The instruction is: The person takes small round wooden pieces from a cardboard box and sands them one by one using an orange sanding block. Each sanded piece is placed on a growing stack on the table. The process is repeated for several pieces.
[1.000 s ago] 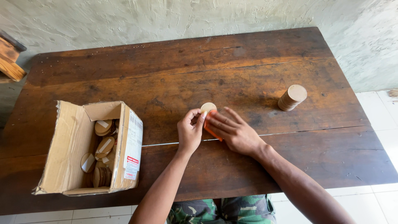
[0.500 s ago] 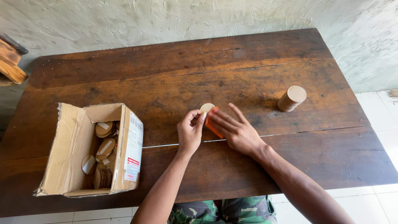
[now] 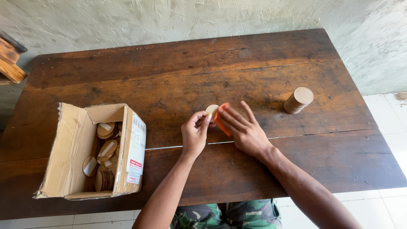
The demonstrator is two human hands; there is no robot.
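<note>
Wooden disc pinched on edge, orange block pressed against it

The left hand grips the round wooden disc in its fingers at mid-desk; the right hand, fingers flat and extended, holds the orange block against the disc's right face, long axis running toward the person.

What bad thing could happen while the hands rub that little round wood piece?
The left hand pinches the small wooden disc only at its edge while the right hand presses an orange pad against it, so the disc might slip free or fingertips get scraped. The leaning stack of discs near the table edge could topple if bumped.
</note>
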